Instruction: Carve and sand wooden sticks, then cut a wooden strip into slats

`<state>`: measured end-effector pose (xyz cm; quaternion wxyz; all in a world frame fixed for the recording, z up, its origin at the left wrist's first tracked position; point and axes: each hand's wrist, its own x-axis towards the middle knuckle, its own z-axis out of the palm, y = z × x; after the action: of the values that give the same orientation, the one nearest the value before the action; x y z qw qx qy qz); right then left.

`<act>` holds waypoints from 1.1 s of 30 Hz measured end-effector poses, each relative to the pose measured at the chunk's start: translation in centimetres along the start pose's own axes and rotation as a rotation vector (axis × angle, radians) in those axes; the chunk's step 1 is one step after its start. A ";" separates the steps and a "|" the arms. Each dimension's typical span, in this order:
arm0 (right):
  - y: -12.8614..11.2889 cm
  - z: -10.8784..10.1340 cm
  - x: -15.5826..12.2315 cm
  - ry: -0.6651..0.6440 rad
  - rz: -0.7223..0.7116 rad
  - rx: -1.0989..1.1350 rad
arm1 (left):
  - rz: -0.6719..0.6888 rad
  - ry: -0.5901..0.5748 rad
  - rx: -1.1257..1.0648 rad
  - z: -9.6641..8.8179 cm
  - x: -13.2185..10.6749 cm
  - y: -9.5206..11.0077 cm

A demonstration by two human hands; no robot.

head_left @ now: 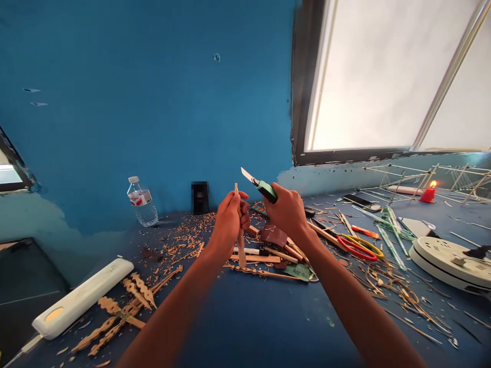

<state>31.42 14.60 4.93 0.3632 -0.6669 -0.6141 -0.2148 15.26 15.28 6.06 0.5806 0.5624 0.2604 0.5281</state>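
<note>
My left hand (230,217) is closed round a slim wooden stick (241,250), held nearly upright with its narrow tip poking out above the thumb. In my right hand (287,207) is a utility knife (265,189) with a green and black handle. Its bare blade points up and to the left, above and just right of the stick's tip, apart from it. Behind and below the hands lie wooden sticks, a brown piece of sandpaper (273,235) and a green scrap (297,271). Curled wood shavings (187,236) are scattered left of my left hand.
Carved wooden pieces (109,305) and a white power strip (86,296) lie at left, with a water bottle (142,202) by the wall. At right are red and yellow scissors (358,247), a round white device (452,260), a lit red candle (428,194) and a thin stick frame (402,179).
</note>
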 end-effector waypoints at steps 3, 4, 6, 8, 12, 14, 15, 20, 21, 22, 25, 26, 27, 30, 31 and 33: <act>1.5 -1.8 0.5 0.011 -0.145 0.063 | 0.037 -0.124 0.011 0.1 -0.9 1.7; 1.8 -2.4 0.5 0.014 -0.193 0.077 | 0.050 -0.153 0.025 0.2 -1.3 2.3; 1.7 -3.4 0.2 0.033 -0.264 0.088 | 0.086 -0.182 0.060 0.4 -2.1 3.3; 1.2 -4.2 -0.1 0.074 -0.293 0.081 | 0.120 -0.203 0.106 0.4 -2.8 3.9; 0.1 -5.0 -0.8 0.191 -0.269 0.031 | 0.196 -0.203 0.229 0.3 -3.6 4.3; -0.3 -5.2 -1.0 0.238 -0.245 -0.003 | 0.240 -0.155 0.291 0.2 -3.7 4.1; -0.5 -5.3 -1.0 0.255 -0.233 -0.019 | 0.259 -0.122 0.317 0.2 -3.7 4.0; -1.8 -4.8 -1.4 0.262 -0.147 -0.089 | 0.288 0.028 0.356 0.5 -3.2 3.2; -2.1 -4.5 -1.5 0.252 -0.128 -0.098 | 0.282 0.049 0.350 0.5 -3.0 3.0; -2.3 -4.2 -1.6 0.241 -0.110 -0.105 | 0.275 0.069 0.342 0.5 -2.7 2.7; -3.0 -3.1 -1.8 0.201 -0.069 -0.115 | 0.253 0.110 0.315 0.4 -2.0 2.0; -3.1 -2.8 -1.8 0.187 -0.058 -0.113 | 0.246 0.119 0.305 0.4 -1.8 1.7; -3.1 -2.6 -1.7 0.173 -0.045 -0.110 | 0.241 0.128 0.295 0.4 -1.7 1.5; -2.5 -2.4 -1.1 0.155 0.025 -0.086 | 0.225 0.134 0.263 0.7 -1.6 1.1; -2.1 -2.6 -0.7 0.157 0.055 -0.073 | 0.210 0.117 0.250 0.9 -1.7 1.1; -0.8 -3.1 -0.1 0.162 0.088 -0.032 | 0.163 0.051 0.208 1.2 -2.0 1.4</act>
<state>31.14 12.20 7.09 0.4100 -0.6793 -0.5495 -0.2618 15.31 12.72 7.08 0.4673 0.6253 0.2818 0.5579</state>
